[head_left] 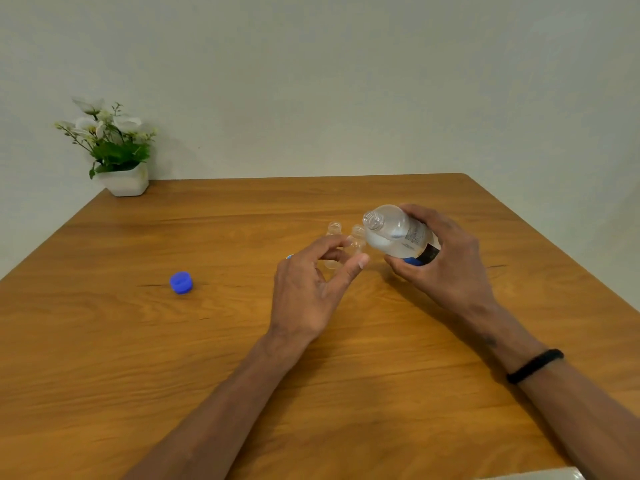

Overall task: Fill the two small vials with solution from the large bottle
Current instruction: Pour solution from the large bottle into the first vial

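We look down at a wooden table (242, 341) set against a pale wall. Our right hand (446, 268) is wrapped around the large bottle (398, 233), holding it above the table's middle, a little toward the right edge. The bottle is uncapped and tipped over to the left, its open mouth pointing at the two small vials; clear liquid lies along its lower side. The near vial (356, 242) and the far vial (334, 230) stand upright and close together, both open at the top, toward the far half of the table. Our left hand (311, 285) curls around the near vial, thumb and fingers at its sides, though we cannot tell how firmly it grasps. A blue cap (181, 282) lies well apart toward the left edge. A potted plant (114, 150) sits at the far left corner. A black band (535, 365) circles our right wrist.
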{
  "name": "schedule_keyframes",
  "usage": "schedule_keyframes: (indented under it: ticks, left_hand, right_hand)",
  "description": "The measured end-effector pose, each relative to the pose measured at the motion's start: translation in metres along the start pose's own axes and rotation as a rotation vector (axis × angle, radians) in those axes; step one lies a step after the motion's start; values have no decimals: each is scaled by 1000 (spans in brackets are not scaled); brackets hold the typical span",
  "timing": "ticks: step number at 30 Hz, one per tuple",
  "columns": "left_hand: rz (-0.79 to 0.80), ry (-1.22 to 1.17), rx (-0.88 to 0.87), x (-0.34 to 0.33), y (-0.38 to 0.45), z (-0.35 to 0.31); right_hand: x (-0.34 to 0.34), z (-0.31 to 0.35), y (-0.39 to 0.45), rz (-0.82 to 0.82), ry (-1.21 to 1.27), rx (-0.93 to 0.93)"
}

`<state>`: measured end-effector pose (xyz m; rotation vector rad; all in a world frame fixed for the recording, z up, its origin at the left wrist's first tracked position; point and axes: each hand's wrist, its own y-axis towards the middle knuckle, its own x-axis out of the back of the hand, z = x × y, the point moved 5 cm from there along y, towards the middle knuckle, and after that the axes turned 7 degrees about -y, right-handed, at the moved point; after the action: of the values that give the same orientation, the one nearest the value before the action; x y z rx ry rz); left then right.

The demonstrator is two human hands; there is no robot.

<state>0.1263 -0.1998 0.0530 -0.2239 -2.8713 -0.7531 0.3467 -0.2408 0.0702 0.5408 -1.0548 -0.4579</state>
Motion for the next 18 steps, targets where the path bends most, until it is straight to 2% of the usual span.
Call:
schedule_keyframes:
  ticks: [18]
  left_hand:
    - [109,-21,125,-7,-1,2]
  right_hand:
    - [-1,2,0,-3,-39,36]
